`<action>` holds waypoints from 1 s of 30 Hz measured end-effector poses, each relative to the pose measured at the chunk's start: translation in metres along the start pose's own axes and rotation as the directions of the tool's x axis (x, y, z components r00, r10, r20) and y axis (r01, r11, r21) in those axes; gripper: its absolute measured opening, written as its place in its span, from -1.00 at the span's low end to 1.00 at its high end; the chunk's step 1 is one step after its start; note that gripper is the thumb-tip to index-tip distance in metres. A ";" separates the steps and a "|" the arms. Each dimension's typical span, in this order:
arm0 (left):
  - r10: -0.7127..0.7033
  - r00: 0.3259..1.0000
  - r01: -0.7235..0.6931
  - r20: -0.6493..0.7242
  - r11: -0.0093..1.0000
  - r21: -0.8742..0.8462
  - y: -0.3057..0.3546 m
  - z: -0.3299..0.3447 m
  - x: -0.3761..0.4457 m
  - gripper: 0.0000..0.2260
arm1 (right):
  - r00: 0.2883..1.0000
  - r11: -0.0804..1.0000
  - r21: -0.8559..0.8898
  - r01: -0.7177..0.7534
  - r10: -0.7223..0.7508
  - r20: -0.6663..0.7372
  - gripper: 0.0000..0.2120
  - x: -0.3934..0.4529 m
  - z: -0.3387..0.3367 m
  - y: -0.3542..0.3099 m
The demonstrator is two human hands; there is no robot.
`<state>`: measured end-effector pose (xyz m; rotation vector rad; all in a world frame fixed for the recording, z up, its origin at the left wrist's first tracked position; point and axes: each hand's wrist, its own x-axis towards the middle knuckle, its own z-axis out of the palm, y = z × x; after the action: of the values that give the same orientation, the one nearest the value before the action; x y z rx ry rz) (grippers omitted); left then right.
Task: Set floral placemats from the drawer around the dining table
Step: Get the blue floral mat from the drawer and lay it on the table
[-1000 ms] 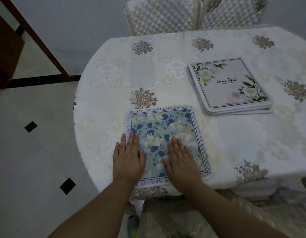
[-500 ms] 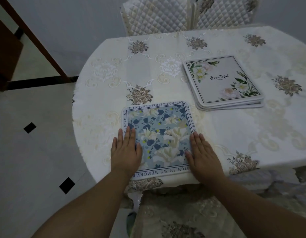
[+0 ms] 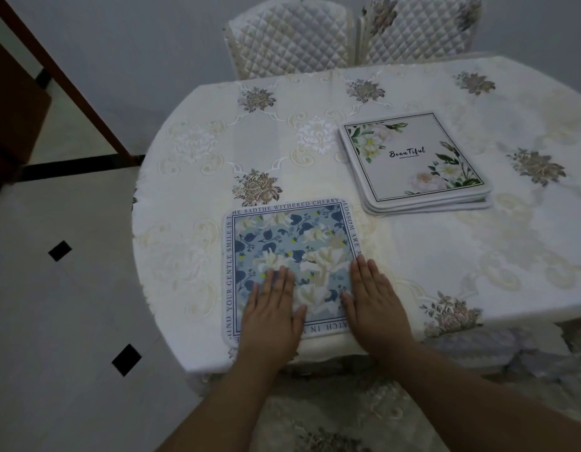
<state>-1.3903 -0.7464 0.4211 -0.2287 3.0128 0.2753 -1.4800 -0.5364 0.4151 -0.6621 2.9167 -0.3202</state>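
A blue floral placemat (image 3: pixel 292 243) with a lettered white border lies flat near the front edge of the dining table (image 3: pixel 445 256). My left hand (image 3: pixel 272 308) lies flat on its lower middle, fingers straight. My right hand (image 3: pixel 374 298) rests flat along the mat's right edge, partly on the tablecloth. A stack of white placemats (image 3: pixel 416 161) with green and white flowers and the word "Beautiful" on top sits further back to the right.
Two quilted chair backs (image 3: pixel 295 37) stand behind the table's far edge. A chair seat with a floral cover (image 3: pixel 331 419) sits below me. To the left are a tiled floor (image 3: pixel 61 288) and dark wooden furniture (image 3: pixel 12 102).
My left hand has slid right from the mat's left edge onto its middle. My right hand moved from the mat's middle to its right edge and stays there.
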 end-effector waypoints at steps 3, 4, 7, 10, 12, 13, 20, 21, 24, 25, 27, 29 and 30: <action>-0.064 0.998 0.064 -0.029 0.998 -0.005 -0.026 -0.004 -0.012 -0.39 | 1.000 1.000 0.010 0.008 -0.008 0.000 -0.37 0.000 0.000 0.000; -0.085 0.996 0.085 -0.034 0.996 -0.009 -0.032 -0.005 -0.015 -0.38 | 1.000 1.000 0.012 0.009 -0.009 -0.004 -0.37 0.000 0.001 0.001; -0.141 0.990 0.140 -0.032 0.990 -0.016 -0.042 -0.010 -0.020 -0.37 | 1.000 1.000 0.017 0.011 -0.011 -0.003 -0.37 -0.001 0.001 0.002; -0.152 0.988 0.151 -0.011 0.988 -0.017 -0.042 -0.015 -0.020 -0.36 | 1.000 0.999 0.044 0.021 -0.021 0.006 -0.37 -0.001 0.000 0.003; -0.164 0.986 0.164 0.009 0.986 -0.018 -0.040 -0.016 -0.020 -0.36 | 1.000 0.998 0.050 0.026 -0.026 0.009 -0.37 0.000 -0.001 0.002; -0.177 0.984 0.178 0.022 0.984 -0.022 -0.038 -0.017 -0.020 -0.36 | 1.000 0.998 0.056 0.021 -0.021 0.006 -0.36 -0.001 0.000 0.002; -0.245 0.967 0.251 0.064 0.962 -0.110 -0.006 -0.041 0.018 -0.42 | 0.999 0.984 0.176 0.021 -0.027 0.033 -0.47 0.020 -0.042 0.008; -0.231 0.969 0.245 0.090 0.947 -0.208 0.004 -0.046 0.032 -0.44 | 1.000 0.975 0.224 -0.001 -0.003 0.016 -0.54 0.029 -0.052 0.014; -0.200 0.968 0.247 0.149 0.853 -0.460 0.042 -0.062 0.075 -0.46 | 0.996 0.953 0.295 -0.075 0.087 -0.030 -0.62 0.055 -0.078 0.039; -0.191 0.968 0.248 0.163 0.826 -0.506 0.056 -0.067 0.089 -0.47 | 0.992 0.946 0.309 -0.100 0.118 -0.040 -0.63 0.063 -0.085 0.047; -0.168 0.968 0.248 0.189 0.774 -0.583 0.087 -0.075 0.116 -0.49 | 0.984 0.926 0.345 -0.156 0.175 -0.024 -0.63 0.076 -0.099 0.063; -0.134 0.974 0.222 0.184 0.747 -0.626 0.116 -0.080 0.142 -0.50 | 0.976 0.922 0.327 -0.208 0.218 0.008 -0.61 0.084 -0.109 0.078; -0.122 0.976 0.210 0.179 0.738 -0.641 0.128 -0.081 0.154 -0.50 | 0.972 0.921 0.315 -0.230 0.233 0.028 -0.58 0.087 -0.113 0.086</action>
<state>-1.5695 -0.6586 0.5041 -0.5097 2.6127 1.2807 -1.6127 -0.4791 0.4970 -0.2640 2.8167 -0.7414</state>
